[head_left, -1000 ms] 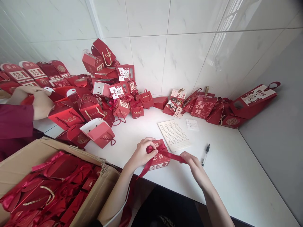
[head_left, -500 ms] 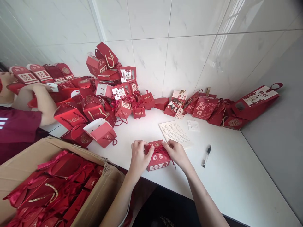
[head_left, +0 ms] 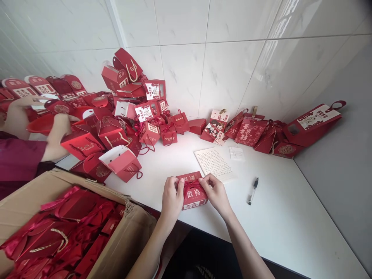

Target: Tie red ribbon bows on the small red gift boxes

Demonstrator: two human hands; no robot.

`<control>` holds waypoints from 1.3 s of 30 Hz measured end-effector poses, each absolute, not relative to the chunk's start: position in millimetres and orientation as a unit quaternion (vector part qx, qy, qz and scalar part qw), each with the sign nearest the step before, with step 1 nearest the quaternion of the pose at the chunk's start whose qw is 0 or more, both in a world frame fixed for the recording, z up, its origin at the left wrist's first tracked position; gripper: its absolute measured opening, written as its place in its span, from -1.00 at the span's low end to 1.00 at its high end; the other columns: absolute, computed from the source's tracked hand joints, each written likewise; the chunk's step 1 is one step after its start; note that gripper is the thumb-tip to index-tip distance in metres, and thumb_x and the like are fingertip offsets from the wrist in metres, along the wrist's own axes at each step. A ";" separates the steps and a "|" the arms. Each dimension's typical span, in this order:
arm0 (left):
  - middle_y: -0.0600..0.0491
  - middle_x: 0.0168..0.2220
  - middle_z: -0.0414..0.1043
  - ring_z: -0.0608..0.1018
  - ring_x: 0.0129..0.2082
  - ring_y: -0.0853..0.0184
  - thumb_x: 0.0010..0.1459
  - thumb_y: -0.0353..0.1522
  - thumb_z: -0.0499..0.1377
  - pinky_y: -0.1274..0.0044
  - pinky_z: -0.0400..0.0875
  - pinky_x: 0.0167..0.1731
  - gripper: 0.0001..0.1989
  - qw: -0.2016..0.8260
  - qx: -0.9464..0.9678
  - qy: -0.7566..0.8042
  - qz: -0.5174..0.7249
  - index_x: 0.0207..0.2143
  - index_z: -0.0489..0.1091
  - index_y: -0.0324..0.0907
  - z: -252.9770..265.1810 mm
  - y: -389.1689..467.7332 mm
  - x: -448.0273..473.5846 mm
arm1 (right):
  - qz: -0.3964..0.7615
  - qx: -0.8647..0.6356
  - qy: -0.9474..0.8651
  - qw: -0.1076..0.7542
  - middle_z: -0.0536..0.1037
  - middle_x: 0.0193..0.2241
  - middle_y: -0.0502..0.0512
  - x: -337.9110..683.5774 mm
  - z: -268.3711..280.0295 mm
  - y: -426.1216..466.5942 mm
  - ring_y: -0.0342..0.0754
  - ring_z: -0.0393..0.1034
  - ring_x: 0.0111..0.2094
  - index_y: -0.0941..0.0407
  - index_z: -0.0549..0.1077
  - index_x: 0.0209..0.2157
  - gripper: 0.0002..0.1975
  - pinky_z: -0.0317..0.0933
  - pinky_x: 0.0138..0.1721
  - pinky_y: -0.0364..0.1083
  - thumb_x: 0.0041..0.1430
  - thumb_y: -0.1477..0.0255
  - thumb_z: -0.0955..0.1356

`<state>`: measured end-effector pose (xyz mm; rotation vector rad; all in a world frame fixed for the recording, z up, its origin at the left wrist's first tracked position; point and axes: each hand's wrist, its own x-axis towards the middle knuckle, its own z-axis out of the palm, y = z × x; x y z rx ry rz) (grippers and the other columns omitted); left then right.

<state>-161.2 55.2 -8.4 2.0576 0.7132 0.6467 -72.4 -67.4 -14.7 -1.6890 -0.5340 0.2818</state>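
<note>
A small red gift box [head_left: 195, 195] with pale lettering rests near the front edge of the white table [head_left: 279, 228]. Across its top runs a dark red ribbon [head_left: 190, 185], gathered in a bow or knot at the middle. My left hand [head_left: 173, 197] is at the box's left side, thumb and fingers pinched on one part of the ribbon. On the other side my right hand [head_left: 215, 192] pinches the ribbon's right part between thumb and forefinger. The exact grip of each fingertip is partly hidden.
A cardboard carton [head_left: 139, 228] full of red ribboned boxes stands at left front. More red boxes [head_left: 120, 162] pile up behind it; others [head_left: 251, 131] line the wall. A written sheet [head_left: 213, 162] and a pen [head_left: 253, 190] lie nearby. A co-worker's arm [head_left: 56, 133] reaches in at left.
My hands have shifted slightly on the ribbon, the thumbs now drawn a little apart from the middle. The co-worker's hands have moved among the boxes at left. The view has shifted slightly.
</note>
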 end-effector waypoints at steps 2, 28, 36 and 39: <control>0.04 -0.44 0.31 0.41 -0.42 0.27 0.16 -0.11 -0.10 0.41 0.35 -0.37 -0.69 0.423 0.822 0.293 0.243 -0.48 0.13 -0.13 -7.2 53.0 -161.3 | 0.124 -0.727 -0.216 0.640 0.33 -0.57 -0.01 -74.3 -17.3 -68.0 -0.11 0.20 -0.49 0.13 0.27 -0.55 -0.61 0.11 -0.43 -0.15 0.11 0.09 0.28; 0.03 -0.34 0.29 0.45 -0.31 0.35 0.14 -0.25 0.09 0.53 0.40 -0.31 -0.82 0.527 0.764 0.182 0.326 -0.40 0.29 -0.19 -6.5 50.1 -158.9 | 0.194 -0.692 -0.400 0.569 0.00 0.17 0.22 -66.1 -33.4 -99.1 0.09 0.05 0.15 -0.02 -0.17 0.23 -0.06 0.14 0.09 0.10 -0.05 0.28 0.45; 0.04 -0.29 0.13 0.34 -0.12 0.29 0.05 -0.50 0.21 0.41 0.38 -0.09 -0.90 0.288 0.826 -0.035 0.482 -0.40 0.40 -0.13 10.6 16.3 -170.4 | -0.016 -0.694 -0.403 0.596 -0.01 0.17 0.21 -77.2 -26.7 -99.9 0.13 -0.06 0.20 -0.08 -0.10 0.21 -0.22 0.20 0.05 0.12 0.07 0.28 0.40; 0.03 -0.25 0.13 0.32 -0.07 0.27 0.03 -0.50 0.23 0.38 0.36 -0.05 -0.80 0.303 0.820 -0.057 0.483 -0.29 0.38 -0.08 10.7 16.2 -171.6 | -0.036 -0.691 -0.412 0.592 -0.02 0.18 0.21 -78.9 -17.4 -106.9 0.14 -0.05 0.20 -0.08 -0.08 0.21 -0.22 0.22 0.04 0.11 0.07 0.27 0.41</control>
